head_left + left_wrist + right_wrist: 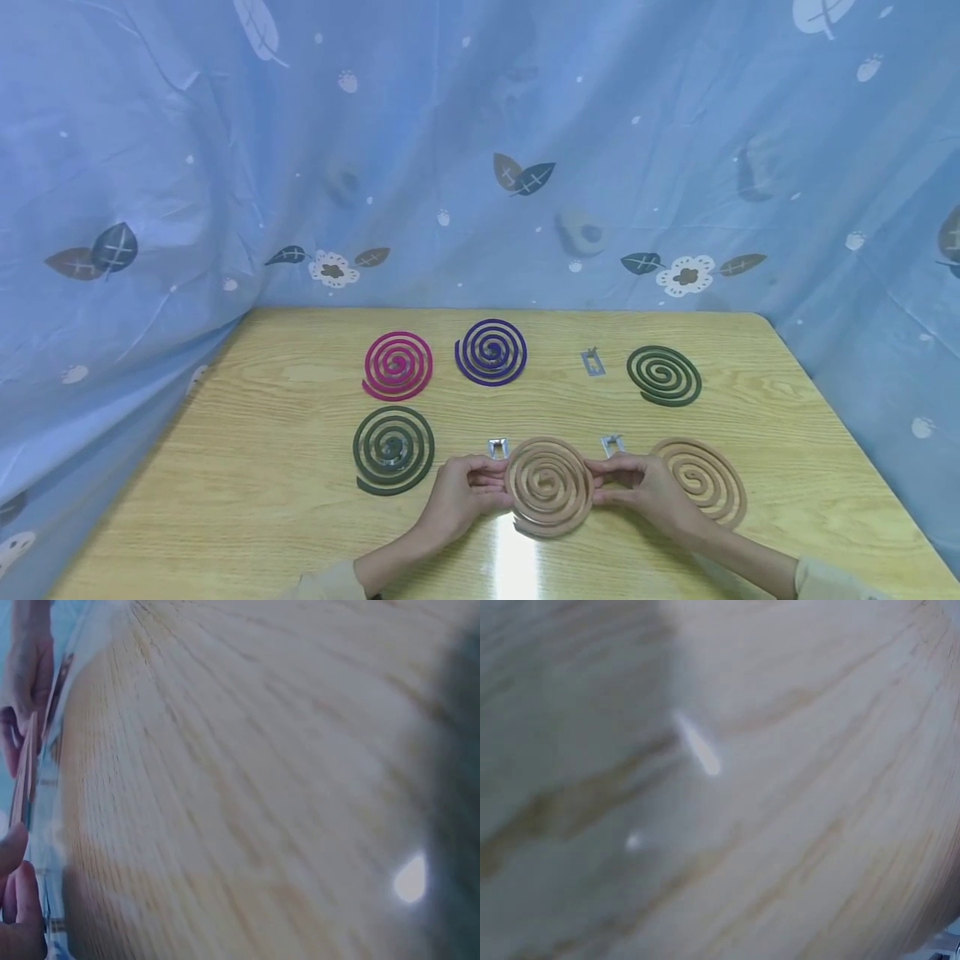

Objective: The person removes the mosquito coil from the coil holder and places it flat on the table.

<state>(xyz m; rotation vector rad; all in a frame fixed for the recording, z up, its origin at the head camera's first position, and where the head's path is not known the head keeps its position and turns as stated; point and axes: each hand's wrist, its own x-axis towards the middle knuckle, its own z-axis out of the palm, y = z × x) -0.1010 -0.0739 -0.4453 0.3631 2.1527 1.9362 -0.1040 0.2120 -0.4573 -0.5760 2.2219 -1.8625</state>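
Note:
Between my two hands is a tan mosquito coil (546, 481), its flat spiral face turned toward the head camera. My left hand (465, 493) pinches its left rim, thumb in front and fingers behind. On the opposite rim my right hand (651, 493) has the same kind of pinch. The left wrist view catches the coil (25, 776) edge-on, tilted up from the table, with fingers of the left hand (19, 900) below it. Small metal stands (498, 448) lie just behind the held coil. The right wrist view has mostly tabletop, the hand out of sight.
Another tan coil (693, 477) lies beside the right forearm. Farther back are a dark green coil (662, 374), a purple coil (492, 352) and a magenta coil (397, 364). A second green coil (392, 448) sits left, over a stand. One metal stand (592, 363) lies at the back.

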